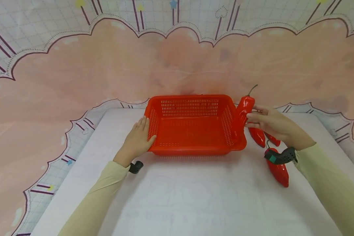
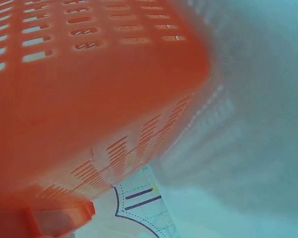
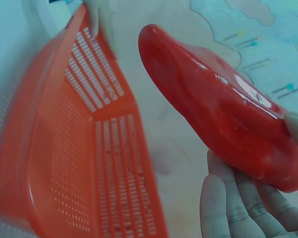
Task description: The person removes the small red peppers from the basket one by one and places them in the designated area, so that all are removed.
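A red plastic basket (image 1: 191, 150) with slotted sides stands on the white table. My left hand (image 1: 137, 137) rests on its left rim, fingers straight and thumb over the near corner. At the right end, my right hand (image 1: 266, 123) holds a glossy red pepper (image 1: 245, 105) upright, stem at the top, overlapping the basket's right rim in the head view. The right wrist view shows the pepper (image 3: 213, 104) between thumb and fingers, beside the basket (image 3: 35, 163). In the left wrist view the basket's outer wall (image 2: 89, 99) fills the left side; the left hand is out of sight there.
More red peppers lie right of the basket: one (image 1: 257, 137) under the right hand, another (image 1: 272, 139) partly hidden behind it, and a third (image 1: 278, 172) below the right wrist. A patterned cloth (image 1: 177, 65) hangs behind the white table (image 1: 180, 196).
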`<state>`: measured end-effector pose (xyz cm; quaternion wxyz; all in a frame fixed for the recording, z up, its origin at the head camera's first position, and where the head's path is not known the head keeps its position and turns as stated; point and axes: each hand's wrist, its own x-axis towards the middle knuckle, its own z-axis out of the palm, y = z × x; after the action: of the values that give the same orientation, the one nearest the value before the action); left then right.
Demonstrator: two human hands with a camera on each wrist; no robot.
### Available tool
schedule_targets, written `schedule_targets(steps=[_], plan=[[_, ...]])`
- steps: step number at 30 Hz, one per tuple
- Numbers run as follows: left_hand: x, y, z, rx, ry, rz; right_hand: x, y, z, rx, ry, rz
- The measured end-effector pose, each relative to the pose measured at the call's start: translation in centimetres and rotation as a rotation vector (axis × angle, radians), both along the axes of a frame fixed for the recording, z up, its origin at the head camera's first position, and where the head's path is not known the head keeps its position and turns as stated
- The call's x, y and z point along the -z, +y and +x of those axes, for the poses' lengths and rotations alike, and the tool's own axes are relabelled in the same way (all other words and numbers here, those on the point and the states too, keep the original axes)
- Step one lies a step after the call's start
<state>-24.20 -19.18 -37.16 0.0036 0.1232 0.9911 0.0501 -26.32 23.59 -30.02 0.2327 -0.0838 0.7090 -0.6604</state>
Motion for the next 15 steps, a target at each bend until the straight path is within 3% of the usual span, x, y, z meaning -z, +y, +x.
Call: schedule_targets(steps=[9, 15], plan=[[0.0, -0.1, 0.0, 0.033, 0.018, -0.001, 0.7, 2.6, 0.1, 0.038, 0.002, -0.101], [0.2, -0.2, -0.2, 0.055, 0.023, -0.01, 0.7, 4.8, 0.3, 0.092, -0.004, -0.094]])
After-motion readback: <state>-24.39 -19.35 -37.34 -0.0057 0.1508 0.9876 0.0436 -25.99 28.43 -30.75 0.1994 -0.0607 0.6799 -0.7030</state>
